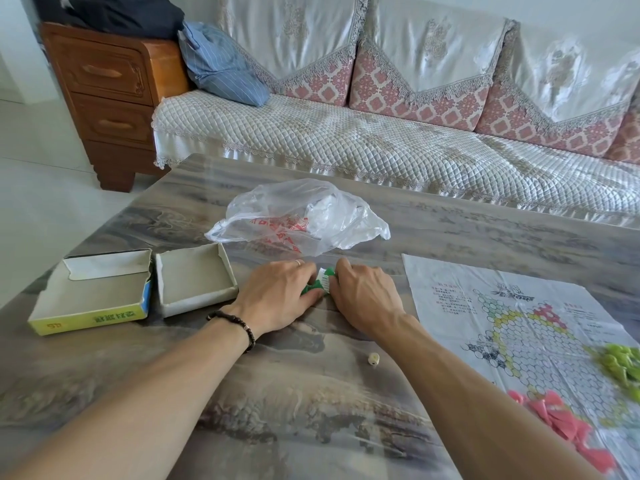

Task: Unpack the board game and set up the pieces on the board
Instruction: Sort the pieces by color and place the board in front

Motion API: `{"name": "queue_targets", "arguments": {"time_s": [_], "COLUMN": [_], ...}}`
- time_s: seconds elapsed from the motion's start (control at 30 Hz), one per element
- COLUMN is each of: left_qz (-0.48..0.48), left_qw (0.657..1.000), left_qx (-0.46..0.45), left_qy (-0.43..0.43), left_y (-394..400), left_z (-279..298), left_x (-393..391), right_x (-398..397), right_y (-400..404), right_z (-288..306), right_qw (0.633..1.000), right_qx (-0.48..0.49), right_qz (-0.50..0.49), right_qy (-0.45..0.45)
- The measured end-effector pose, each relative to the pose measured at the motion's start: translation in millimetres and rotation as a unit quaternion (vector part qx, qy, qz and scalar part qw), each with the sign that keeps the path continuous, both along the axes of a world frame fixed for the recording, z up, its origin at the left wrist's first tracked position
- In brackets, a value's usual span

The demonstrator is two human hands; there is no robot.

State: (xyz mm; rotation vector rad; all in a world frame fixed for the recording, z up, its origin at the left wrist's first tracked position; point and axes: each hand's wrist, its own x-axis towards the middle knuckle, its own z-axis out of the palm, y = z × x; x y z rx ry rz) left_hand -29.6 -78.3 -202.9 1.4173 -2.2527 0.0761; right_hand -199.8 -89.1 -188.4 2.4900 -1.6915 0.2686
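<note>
Board game half unpacked: board laid out, green pieces in hand.

The bench (138,393) carries everything. On its right side the paper board (519,341) lies unfolded, with a heap of pink pieces (561,420) and a heap of yellow-green pieces (620,365) dumped on it, not yet sorted into places. A crumpled plastic bag (298,216) lies beyond the hands; the box lid (93,292) and box tray (194,278) sit open on the left. The left hand (277,296) and right hand (363,292) meet just beside the board, fingers curled and pinching a small packet of green pieces (320,282), seemingly to open it. A lone die (373,359) rests near the right forearm. Unpacking looks nearly done; arranging remains.
</note>
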Motion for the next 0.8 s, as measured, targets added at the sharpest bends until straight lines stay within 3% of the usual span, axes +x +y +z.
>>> {"name": "queue_targets", "arguments": {"time_s": [0.17, 0.53, 0.8], "left_qz": [-0.017, -0.031, -0.03], "left_qw": [0.999, 0.995, 0.994], "left_qx": [-0.043, -0.094, -0.097], "left_qy": [-0.023, 0.028, 0.047], "left_y": [1.3, 3.1, 4.9], "left_z": [0.2, -1.5, 11.8], "left_x": [-1.5, -2.0, -14.3], "right_x": [0.8, -8.3, -25.2], "right_y": [0.0, 2.4, 4.0], "right_z": [1.2, 4.8, 18.5], "right_qw": [1.0, 0.996, 0.984], "right_qx": [0.015, 0.051, 0.059], "right_qz": [-0.02, -0.021, -0.046], "right_qy": [-0.017, -0.067, -0.161]}}
